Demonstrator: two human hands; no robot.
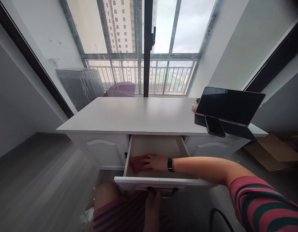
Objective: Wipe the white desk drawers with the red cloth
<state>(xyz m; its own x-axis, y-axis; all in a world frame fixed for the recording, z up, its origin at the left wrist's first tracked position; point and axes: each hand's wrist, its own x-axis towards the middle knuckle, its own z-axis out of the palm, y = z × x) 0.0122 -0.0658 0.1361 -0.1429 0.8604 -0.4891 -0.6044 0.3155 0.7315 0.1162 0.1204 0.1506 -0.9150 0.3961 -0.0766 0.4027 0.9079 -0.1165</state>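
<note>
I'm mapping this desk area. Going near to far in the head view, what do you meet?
Left hand at the drawer handle → right hand on a reddish cloth inside the open drawer → white desktop → window railing.

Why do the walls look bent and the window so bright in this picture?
In the head view, the wide lens bows the side walls outward; daylight through the window washes out the sky, leaving the open drawer dim; the right hand on a reddish cloth looks slightly soft; the left hand sits in shadow at the drawer handle.
</note>
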